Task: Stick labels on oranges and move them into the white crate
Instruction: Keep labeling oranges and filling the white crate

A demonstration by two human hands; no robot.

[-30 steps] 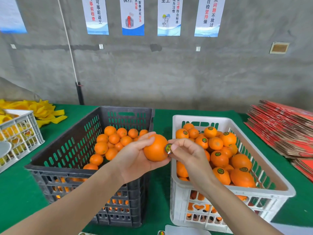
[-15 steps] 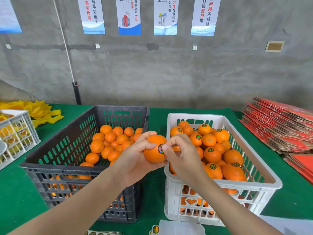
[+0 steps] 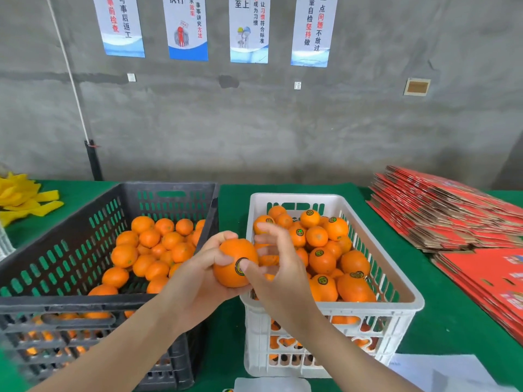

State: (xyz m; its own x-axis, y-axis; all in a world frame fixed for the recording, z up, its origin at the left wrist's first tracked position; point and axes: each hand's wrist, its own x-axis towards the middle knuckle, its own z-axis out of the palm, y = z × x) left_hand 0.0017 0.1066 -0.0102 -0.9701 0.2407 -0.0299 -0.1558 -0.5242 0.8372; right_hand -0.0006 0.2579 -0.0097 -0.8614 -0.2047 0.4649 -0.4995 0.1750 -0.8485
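Left hand (image 3: 198, 281) curled around a near-round orange (image 3: 229, 250) with no clear long axis, held between black crate (image 3: 70, 302) and white crate (image 3: 368, 308), label (image 3: 238, 263) facing right and toward the camera, right hand (image 3: 278, 278) thumb pressing the label, fingers spread loose

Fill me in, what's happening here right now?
A person is labelling oranges. The left hand holds an orange between the two crates while the right hand presses a round label onto it with its thumb. The black crate holds unlabelled oranges; the white crate holds labelled ones. This orange is not in the white crate yet.
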